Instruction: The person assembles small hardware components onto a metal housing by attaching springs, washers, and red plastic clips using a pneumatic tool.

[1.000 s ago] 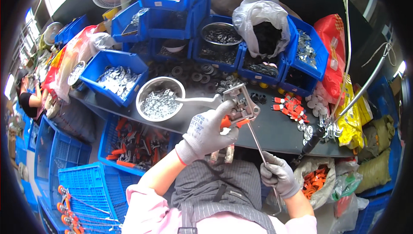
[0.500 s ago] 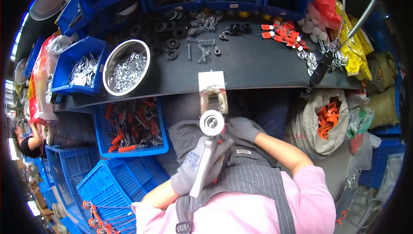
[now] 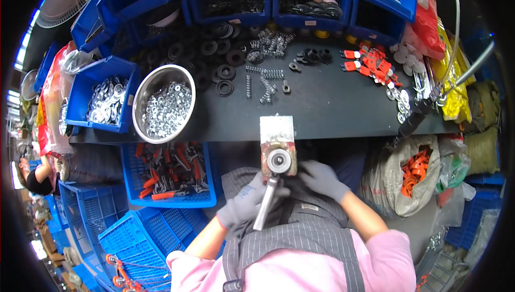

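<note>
My left hand (image 3: 244, 206), in a grey glove, closes around a metal tool with a round, hollow head (image 3: 279, 160) and a long silver handle (image 3: 266, 206). The handle hides some of its fingers. The tool's head sits over a worn metal block (image 3: 277, 128) at the table's front edge, its handle slanting toward me. Against the block's right side lies my right hand (image 3: 324, 180), also gloved in grey, with fingers stretched toward it and their tips partly hidden. Springs (image 3: 264, 80) and black rings (image 3: 225, 87) lie on the table beyond.
A steel bowl (image 3: 189, 85) of small metal parts and a blue bin (image 3: 80, 96) of washers stand left. Below is a blue crate (image 3: 177, 203) of orange-handled tools. Red-and-white parts (image 3: 375, 67) lie right, above a sack (image 3: 397, 174) of orange pieces. Another person (image 3: 40, 176) is far left.
The tool's head now overlaps the metal block and its handle looks shorter and farther from me. My left hand moved forward with it; my right hand shifted slightly right. The whole view has tilted.
</note>
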The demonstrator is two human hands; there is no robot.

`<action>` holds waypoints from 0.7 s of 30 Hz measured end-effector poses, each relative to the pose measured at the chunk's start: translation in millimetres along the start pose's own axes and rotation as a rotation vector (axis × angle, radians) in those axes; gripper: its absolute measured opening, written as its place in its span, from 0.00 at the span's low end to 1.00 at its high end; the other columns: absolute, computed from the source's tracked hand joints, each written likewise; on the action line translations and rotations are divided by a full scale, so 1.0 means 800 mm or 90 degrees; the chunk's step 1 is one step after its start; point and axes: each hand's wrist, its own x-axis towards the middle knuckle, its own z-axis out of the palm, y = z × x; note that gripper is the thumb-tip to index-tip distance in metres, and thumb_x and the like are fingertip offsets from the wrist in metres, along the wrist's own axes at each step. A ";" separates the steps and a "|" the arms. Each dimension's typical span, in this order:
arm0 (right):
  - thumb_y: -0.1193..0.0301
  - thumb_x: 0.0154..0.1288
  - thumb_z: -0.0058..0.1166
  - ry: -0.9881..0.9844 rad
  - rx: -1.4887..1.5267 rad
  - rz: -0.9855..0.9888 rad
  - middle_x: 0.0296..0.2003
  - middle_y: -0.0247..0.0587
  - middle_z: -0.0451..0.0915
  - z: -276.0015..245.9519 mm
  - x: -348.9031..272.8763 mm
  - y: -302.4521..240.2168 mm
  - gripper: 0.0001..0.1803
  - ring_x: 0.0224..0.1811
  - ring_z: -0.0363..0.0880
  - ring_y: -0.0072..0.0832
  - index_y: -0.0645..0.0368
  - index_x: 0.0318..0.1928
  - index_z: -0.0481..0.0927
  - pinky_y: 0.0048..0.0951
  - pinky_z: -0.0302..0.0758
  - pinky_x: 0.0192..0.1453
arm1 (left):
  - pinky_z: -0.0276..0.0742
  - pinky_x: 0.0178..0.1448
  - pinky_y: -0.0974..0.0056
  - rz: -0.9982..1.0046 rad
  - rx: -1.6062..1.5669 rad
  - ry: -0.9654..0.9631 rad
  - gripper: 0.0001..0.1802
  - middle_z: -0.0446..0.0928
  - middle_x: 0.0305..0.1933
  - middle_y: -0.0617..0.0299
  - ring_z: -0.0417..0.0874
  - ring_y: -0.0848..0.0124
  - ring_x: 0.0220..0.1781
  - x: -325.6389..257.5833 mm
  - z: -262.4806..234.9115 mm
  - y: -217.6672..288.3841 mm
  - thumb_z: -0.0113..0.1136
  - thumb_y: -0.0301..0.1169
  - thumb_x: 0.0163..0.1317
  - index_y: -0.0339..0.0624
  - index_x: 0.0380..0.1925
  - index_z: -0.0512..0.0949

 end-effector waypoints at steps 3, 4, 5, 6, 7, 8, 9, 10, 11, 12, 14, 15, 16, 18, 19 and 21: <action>0.76 0.71 0.63 0.426 -0.110 0.065 0.54 0.49 0.90 -0.157 -0.092 -0.026 0.19 0.59 0.89 0.43 0.62 0.60 0.87 0.40 0.84 0.66 | 0.81 0.71 0.55 -0.155 -0.344 -0.300 0.14 0.85 0.62 0.46 0.87 0.54 0.64 0.000 -0.071 -0.047 0.65 0.25 0.69 0.37 0.51 0.91; 0.76 0.71 0.63 0.430 -0.111 0.066 0.54 0.49 0.90 -0.177 -0.158 0.065 0.19 0.59 0.89 0.43 0.62 0.60 0.87 0.40 0.84 0.66 | 0.83 0.68 0.56 -0.147 -0.368 -0.270 0.13 0.87 0.58 0.48 0.89 0.56 0.61 0.021 -0.099 -0.055 0.64 0.25 0.69 0.36 0.50 0.91; 0.67 0.83 0.59 0.828 0.071 0.193 0.53 0.47 0.88 -0.200 -0.191 0.145 0.17 0.52 0.87 0.33 0.65 0.63 0.84 0.37 0.84 0.61 | 0.85 0.61 0.57 -0.172 -0.368 -0.164 0.11 0.89 0.51 0.52 0.91 0.60 0.54 0.042 -0.113 -0.060 0.62 0.24 0.68 0.35 0.45 0.90; 0.60 0.86 0.57 0.914 0.012 0.292 0.54 0.55 0.88 -0.240 -0.202 0.122 0.24 0.54 0.87 0.40 0.68 0.65 0.81 0.42 0.83 0.60 | 0.86 0.53 0.60 -0.294 -0.228 -0.063 0.09 0.89 0.46 0.55 0.90 0.66 0.46 0.063 -0.122 -0.052 0.62 0.22 0.68 0.34 0.43 0.89; 0.58 0.86 0.56 0.923 -0.146 0.403 0.54 0.59 0.87 -0.249 -0.232 0.166 0.26 0.54 0.87 0.45 0.70 0.65 0.80 0.43 0.83 0.60 | 0.84 0.48 0.63 -0.272 -0.105 0.110 0.09 0.89 0.44 0.55 0.88 0.71 0.42 0.094 -0.112 -0.067 0.63 0.22 0.68 0.34 0.45 0.88; 0.55 0.86 0.56 0.927 -0.310 0.500 0.54 0.63 0.86 -0.260 -0.278 0.232 0.28 0.54 0.87 0.50 0.72 0.65 0.79 0.45 0.83 0.60 | 0.82 0.46 0.66 -0.302 -0.003 0.237 0.12 0.88 0.43 0.56 0.86 0.75 0.40 0.133 -0.109 -0.066 0.66 0.21 0.68 0.34 0.51 0.86; 0.55 0.86 0.56 0.929 -0.325 0.504 0.54 0.63 0.86 -0.245 -0.322 0.297 0.28 0.54 0.87 0.50 0.72 0.65 0.79 0.45 0.83 0.60 | 0.84 0.47 0.63 -0.328 0.021 0.294 0.16 0.89 0.44 0.54 0.89 0.69 0.40 0.162 -0.102 -0.089 0.70 0.27 0.68 0.35 0.55 0.85; 0.55 0.84 0.56 0.792 -0.422 0.580 0.54 0.65 0.86 -0.225 -0.358 0.342 0.28 0.54 0.86 0.54 0.72 0.63 0.79 0.47 0.82 0.60 | 0.84 0.54 0.49 -0.290 0.124 0.280 0.22 0.88 0.51 0.48 0.90 0.49 0.49 0.185 -0.096 -0.119 0.71 0.35 0.69 0.38 0.60 0.82; 0.54 0.83 0.57 0.647 -0.511 0.647 0.54 0.67 0.85 -0.215 -0.356 0.383 0.28 0.54 0.85 0.58 0.72 0.61 0.79 0.50 0.81 0.59 | 0.83 0.57 0.46 -0.305 0.184 0.248 0.23 0.87 0.53 0.48 0.88 0.48 0.54 0.198 -0.084 -0.154 0.71 0.38 0.70 0.40 0.61 0.82; 0.57 0.82 0.55 0.343 -0.385 0.872 0.55 0.66 0.85 -0.182 -0.348 0.381 0.25 0.58 0.84 0.58 0.69 0.60 0.80 0.50 0.81 0.62 | 0.83 0.57 0.46 -0.285 0.203 0.235 0.23 0.87 0.53 0.48 0.88 0.48 0.54 0.235 -0.079 -0.148 0.71 0.38 0.70 0.40 0.61 0.82; 0.57 0.82 0.55 0.306 -0.380 0.814 0.55 0.66 0.85 -0.175 -0.314 0.390 0.24 0.58 0.84 0.58 0.69 0.60 0.80 0.49 0.81 0.62 | 0.82 0.58 0.44 -0.349 0.357 0.146 0.22 0.87 0.53 0.47 0.88 0.47 0.56 0.226 -0.085 -0.153 0.69 0.39 0.70 0.40 0.60 0.82; 0.58 0.82 0.54 0.326 -0.362 0.822 0.55 0.66 0.85 -0.169 -0.344 0.400 0.24 0.59 0.84 0.58 0.69 0.60 0.80 0.49 0.81 0.63 | 0.83 0.57 0.47 -0.281 0.375 0.141 0.19 0.87 0.50 0.47 0.89 0.49 0.52 0.249 -0.075 -0.147 0.67 0.37 0.71 0.39 0.58 0.83; 0.58 0.82 0.54 0.293 -0.358 0.769 0.55 0.65 0.85 -0.175 -0.314 0.417 0.24 0.59 0.84 0.58 0.68 0.60 0.80 0.49 0.81 0.63 | 0.83 0.57 0.47 -0.322 0.388 0.132 0.19 0.87 0.50 0.47 0.89 0.49 0.52 0.214 -0.092 -0.134 0.67 0.37 0.71 0.39 0.58 0.83; 0.59 0.82 0.54 0.318 -0.342 0.757 0.56 0.65 0.85 -0.165 -0.371 0.425 0.23 0.60 0.84 0.57 0.68 0.61 0.80 0.49 0.80 0.63 | 0.84 0.57 0.54 -0.291 0.083 0.232 0.17 0.86 0.47 0.48 0.89 0.55 0.47 0.211 -0.097 -0.083 0.67 0.31 0.70 0.38 0.56 0.85; 0.59 0.82 0.53 0.343 -0.338 0.766 0.56 0.65 0.85 -0.193 -0.394 0.440 0.23 0.60 0.84 0.57 0.68 0.61 0.80 0.49 0.80 0.64 | 0.84 0.56 0.57 -0.281 -0.116 0.216 0.16 0.86 0.46 0.49 0.89 0.57 0.45 0.206 -0.089 -0.069 0.68 0.28 0.69 0.38 0.56 0.86; 0.60 0.82 0.53 0.349 -0.317 0.716 0.57 0.64 0.85 -0.182 -0.389 0.456 0.23 0.61 0.83 0.57 0.67 0.62 0.80 0.48 0.80 0.64 | 0.84 0.53 0.62 -0.290 -0.375 0.183 0.16 0.86 0.45 0.54 0.88 0.67 0.43 0.155 -0.092 -0.023 0.68 0.20 0.66 0.34 0.55 0.86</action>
